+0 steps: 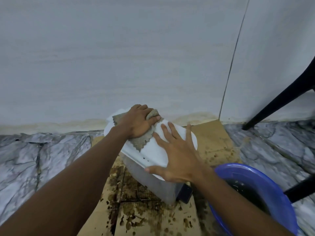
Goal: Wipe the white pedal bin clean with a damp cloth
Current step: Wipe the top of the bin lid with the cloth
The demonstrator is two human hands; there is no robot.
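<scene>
**A:** Two hands on the one bin? Where does it stand?

**B:** Centre of the frame, on stained cardboard [213,138] near the wall; the white pedal bin [153,181] shows its lid [153,151] to the camera; a blue basin [247,169] of dark water sits lower right.

**A:** And the hands?

**B:** The right hand [177,150] lies flat on the lid, fingers spread, holding nothing, seemingly steadying it; the left hand [136,121], up and to the left, curls its fingers round a bunched grey cloth [139,142] and presses it to the lid.

**A:** Which step, then?

**B:** Wiping the lid, I judge; dark specks [146,159] sit near its lower edge; the next stroke should draw the cloth down over them, then move on to the grey body.
</scene>
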